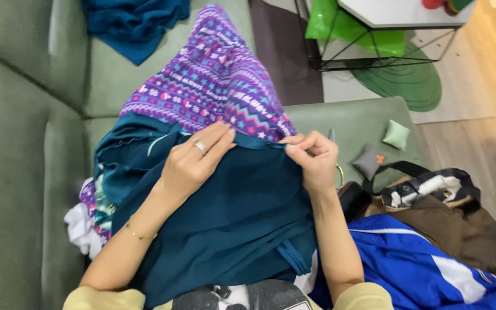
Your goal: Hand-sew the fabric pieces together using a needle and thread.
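Observation:
A dark teal garment (pixel 242 212) lies across my lap on a green sofa. My left hand (pixel 193 163), wearing a ring, lies flat on the garment's upper edge with its fingers together. My right hand (pixel 314 158) pinches the same edge between thumb and fingers. Beyond the edge, a purple patterned cloth (pixel 216 80) with stars and stripes stretches away over the sofa seat. Both hands are close together, about a hand's width apart.
A teal cloth (pixel 133 23) lies at the sofa's back. A blue and white jacket (pixel 426 270), a brown bag (pixel 454 224), a grey pincushion (pixel 369 161) and a pale green pad (pixel 397 135) sit to the right. A wire-frame table (pixel 386 34) stands beyond.

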